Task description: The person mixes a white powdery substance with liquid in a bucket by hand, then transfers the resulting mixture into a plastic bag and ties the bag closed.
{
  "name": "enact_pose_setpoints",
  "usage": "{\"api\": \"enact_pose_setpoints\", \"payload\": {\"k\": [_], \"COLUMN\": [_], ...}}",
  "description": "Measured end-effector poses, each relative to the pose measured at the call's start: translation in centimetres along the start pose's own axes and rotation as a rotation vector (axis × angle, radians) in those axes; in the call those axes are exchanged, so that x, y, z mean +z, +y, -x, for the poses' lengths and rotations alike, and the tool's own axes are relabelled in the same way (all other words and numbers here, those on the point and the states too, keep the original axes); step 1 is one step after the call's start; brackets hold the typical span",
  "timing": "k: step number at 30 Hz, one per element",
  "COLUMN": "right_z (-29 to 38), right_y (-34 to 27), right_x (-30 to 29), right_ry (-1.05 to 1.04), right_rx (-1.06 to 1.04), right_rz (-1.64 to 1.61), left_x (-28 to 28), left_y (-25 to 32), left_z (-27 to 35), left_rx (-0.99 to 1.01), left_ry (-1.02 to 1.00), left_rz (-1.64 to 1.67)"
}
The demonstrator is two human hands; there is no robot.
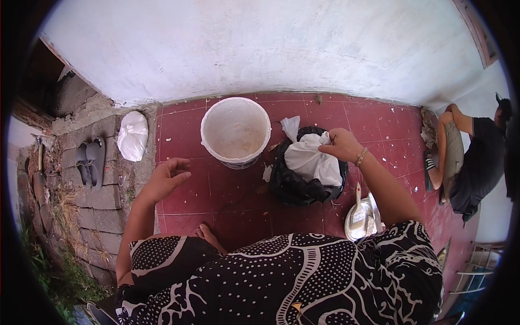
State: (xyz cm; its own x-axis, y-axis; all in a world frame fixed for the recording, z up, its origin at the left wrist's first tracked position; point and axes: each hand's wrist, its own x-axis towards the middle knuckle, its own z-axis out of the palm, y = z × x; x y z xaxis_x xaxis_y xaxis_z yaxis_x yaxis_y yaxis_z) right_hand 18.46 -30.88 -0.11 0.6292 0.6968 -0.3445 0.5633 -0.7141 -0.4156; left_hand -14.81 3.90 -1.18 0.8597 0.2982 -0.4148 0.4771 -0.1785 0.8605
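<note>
My right hand (343, 145) pinches the gathered top of a white plastic bag (310, 156), which bulges with its contents. That bag sits in an opened black plastic bag (290, 191) on the red tiles. Held in the air left of the bags, my left hand (168, 178) has its fingers apart and holds nothing. Between and beyond the hands stands a white plastic bucket (235, 132), its inside coated with pale residue. Below my right forearm, a paintbrush (358, 211) lies on a round metallic lid or tray (353, 229) beside other tools that I cannot make out.
A knotted white bag (133, 136) and grey slippers (96, 160) lie on paving at the left. A whitewashed wall (252, 48) borders the red tiled floor (239, 195). At the far right another person (479, 162) squats near the wall, above a metal rack (471, 273).
</note>
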Motion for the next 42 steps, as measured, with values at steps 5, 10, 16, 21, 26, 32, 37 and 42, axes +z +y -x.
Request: {"api": "enact_pose_setpoints", "payload": {"k": [5,10,16,21,26,32,37,42], "right_z": [2.3,5.1,8.8,6.5,3.7,3.1,3.9,4.8], "right_y": [0.6,0.9,1.0,2.0,4.3,4.7,3.3,2.7], "right_x": [0.1,-0.5,-1.4,1.6,3.4,3.3,2.4,1.8], "right_ry": [0.105,0.062,0.089,0.09,0.059,0.064,-0.047,0.053], "right_rx": [-0.052,-0.031,-0.055,-0.084,-0.067,-0.087,0.152,0.093], "right_rz": [-0.02,-0.338,-0.331,-0.288,-0.532,-0.813,-0.686,-0.813], "left_x": [-0.3,1.3,7.9,18.7,26.6,29.6,29.8,29.9], "left_y": [5.8,12.8,20.2,20.3,14.8,10.6,9.5,8.3], "left_z": [1.2,1.8,-1.6,-8.5,-12.2,-13.1,-13.9,-14.5], "left_rx": [0.072,0.097,0.444,0.556,0.1,0.42,0.404,0.293], "left_ry": [0.016,-0.061,-0.292,-0.47,-0.165,0.053,0.092,0.004], "left_rz": [-0.008,-0.27,-0.51,-0.522,-0.24,-0.19,-0.126,0.085]}}
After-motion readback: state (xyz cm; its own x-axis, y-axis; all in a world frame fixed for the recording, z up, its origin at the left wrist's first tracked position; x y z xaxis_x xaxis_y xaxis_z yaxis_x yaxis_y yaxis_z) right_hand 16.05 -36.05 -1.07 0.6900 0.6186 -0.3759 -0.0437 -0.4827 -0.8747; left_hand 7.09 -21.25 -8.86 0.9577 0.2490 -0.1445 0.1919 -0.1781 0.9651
